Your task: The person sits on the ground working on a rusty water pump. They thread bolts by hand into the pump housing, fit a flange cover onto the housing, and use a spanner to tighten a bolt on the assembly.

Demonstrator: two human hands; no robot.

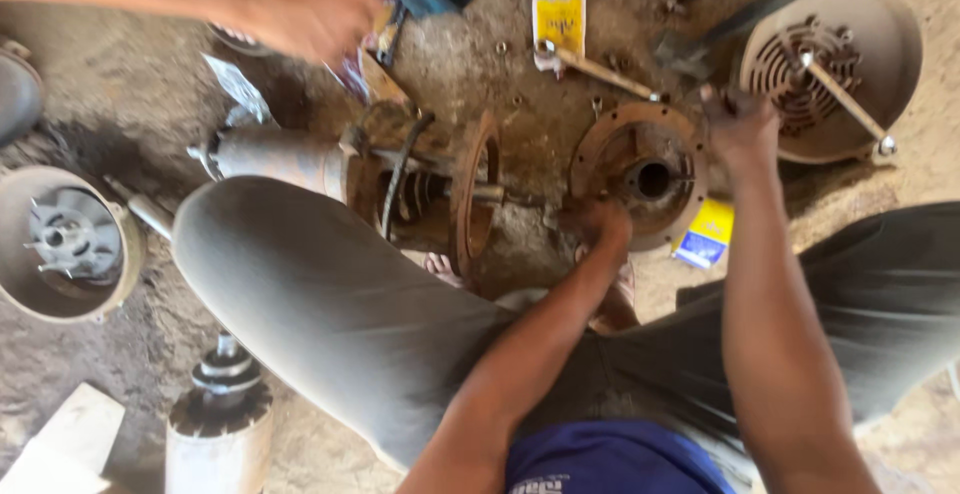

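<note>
Both hands (665, 169) grip a rusty round flange (640, 174) on dirt.

Ground-level repair workshop: bare dirt floor (120, 104) strewn with dismantled motor parts, rusty round end cover (640, 169), finned fan cover (835, 64), spanner (600, 69), rags; mechanic sits on ground amid pieces.

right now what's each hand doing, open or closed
Left hand: closed on the near rim of the rusty round flange.
Right hand: gripping the flange's far rim.
</note>
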